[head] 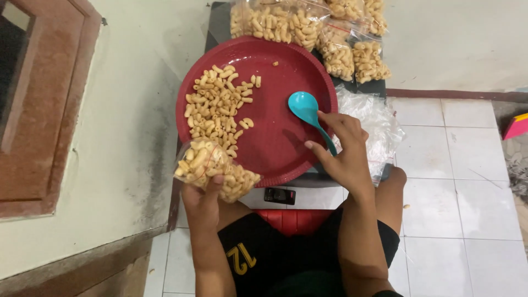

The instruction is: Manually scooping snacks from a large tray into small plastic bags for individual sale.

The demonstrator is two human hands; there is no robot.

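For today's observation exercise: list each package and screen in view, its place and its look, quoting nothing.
Clear bag of macaroni snacks: in the left hand, over the red tray rim.
Filled clear bags: piled beyond the tray, top of view.
Empty clear bags: right of the tray, crumpled.
Small dark screen: below the tray's near edge.

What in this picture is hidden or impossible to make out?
Head view only:
- Filled snack bags: tops cut off by the upper edge.
- Small dark device: mostly hidden under the red plate.
- Spoon handle: covered by the right hand.
- Pink thing: cut off at right edge.
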